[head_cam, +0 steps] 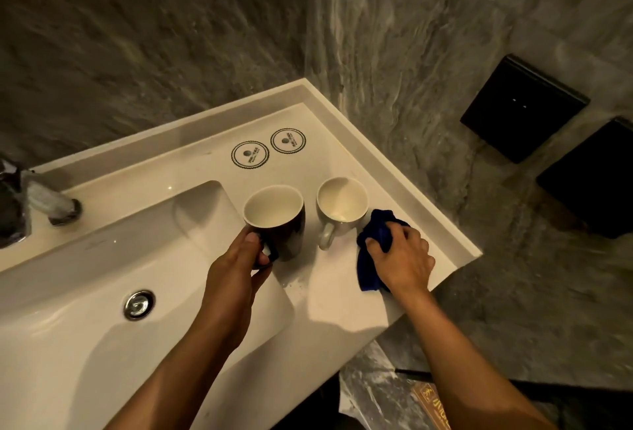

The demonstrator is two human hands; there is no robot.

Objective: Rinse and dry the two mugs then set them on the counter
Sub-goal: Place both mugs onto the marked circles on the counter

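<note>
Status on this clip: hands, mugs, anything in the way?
Left hand grips dark mug by its handle. Right hand clutches blue cloth. White mug upright on counter. Nothing blocking.

Worktop (342,292) and basin (102,275): one white moulded piece, smooth, glossy, looks ceramic or solid-surface. Drain plug (138,304): polished chrome metal, mirror finish. Tap (51,205): metal too, shiny, blurred. Dark mug (287,234): glazed ceramic, glossy black outside, cream glaze inside. White mug (340,210): same glazed ceramic, glossy all over. Blue cloth (371,251): soft matt fabric, crumpled, fine-pile look. Two round coasters (250,154): flat, matt, paper-like with black print. Wall (394,53): grey veined stone or stone-look tile, slight sheen. Black wall boxes (524,107): smooth, dull satin, likely plastic.
</note>
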